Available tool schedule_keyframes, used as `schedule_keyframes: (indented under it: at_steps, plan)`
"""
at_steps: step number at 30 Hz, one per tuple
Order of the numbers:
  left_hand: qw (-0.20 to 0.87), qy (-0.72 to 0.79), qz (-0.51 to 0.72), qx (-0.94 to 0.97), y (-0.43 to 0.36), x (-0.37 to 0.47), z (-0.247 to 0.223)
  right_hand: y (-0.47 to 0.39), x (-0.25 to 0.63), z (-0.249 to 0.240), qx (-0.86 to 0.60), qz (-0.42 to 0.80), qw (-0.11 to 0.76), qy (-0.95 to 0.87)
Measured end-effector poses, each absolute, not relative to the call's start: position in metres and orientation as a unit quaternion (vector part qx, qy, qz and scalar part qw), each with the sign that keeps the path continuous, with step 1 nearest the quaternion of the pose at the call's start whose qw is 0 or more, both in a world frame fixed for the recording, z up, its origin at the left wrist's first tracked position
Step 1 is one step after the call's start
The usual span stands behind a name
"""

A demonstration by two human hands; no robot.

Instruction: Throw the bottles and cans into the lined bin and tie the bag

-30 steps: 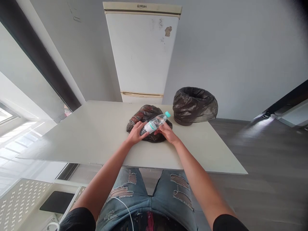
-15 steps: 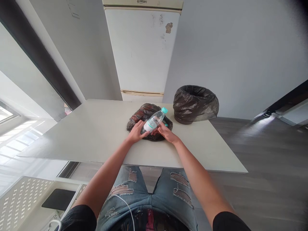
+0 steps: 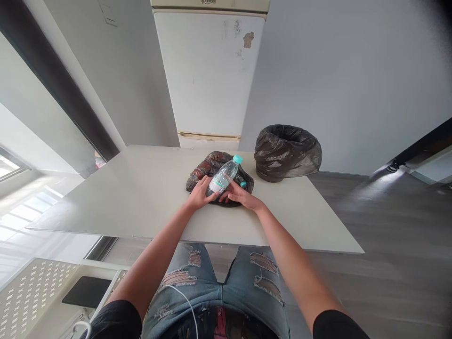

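Note:
A clear plastic bottle with a turquoise cap and a white-and-green label leans up to the right above a black plastic bag. My left hand is closed around the bottle's lower end, thumb on the near side. My right hand meets the bottle from the right, its fingers curled against the lower side and partly hidden behind it. Beneath the hands the crumpled bag lies on the white table. A second turquoise bottle cap shows at the bag's right side, beside my right hand.
An open container lined with a black bag stands at the table's back right. Behind the table is a white fridge. A white perforated piece of furniture is at the lower left, and a white cable hangs over my jeans.
The bottle has tipped slightly more upright, its cap shifting a little left and up. My right fingers have slid lower along it, and the second cap is more exposed.

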State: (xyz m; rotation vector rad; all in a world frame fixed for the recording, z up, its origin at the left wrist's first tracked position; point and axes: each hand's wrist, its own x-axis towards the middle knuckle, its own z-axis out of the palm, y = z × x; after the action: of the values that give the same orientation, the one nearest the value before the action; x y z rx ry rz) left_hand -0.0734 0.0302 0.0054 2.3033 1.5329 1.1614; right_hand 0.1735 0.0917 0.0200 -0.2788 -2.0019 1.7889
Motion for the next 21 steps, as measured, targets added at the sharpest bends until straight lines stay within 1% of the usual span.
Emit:
schedule_keyframes:
  at_steps: [6, 11, 14, 17, 21]
  plan:
    - [0.06, 0.505, 0.383, 0.771, 0.031, -0.075, 0.004, 0.093, 0.173, 0.016, -0.087, 0.655, 0.21, -0.72]
    - [0.043, 0.516, 0.402, 0.755, 0.031, -0.074, 0.004, 0.095, 0.171, 0.015, -0.114, 0.635, 0.253, -0.721]
    - [0.018, 0.545, 0.435, 0.716, 0.031, -0.079, 0.004, 0.097, 0.172, 0.014, -0.127, 0.624, 0.259, -0.726]
    - [-0.021, 0.591, 0.459, 0.663, 0.031, -0.102, 0.012, 0.097, 0.173, 0.012, -0.139, 0.619, 0.253, -0.731]
    - [-0.103, 0.679, 0.491, 0.535, 0.029, -0.167, 0.029, 0.095, 0.171, 0.01, -0.149, 0.614, 0.248, -0.734]
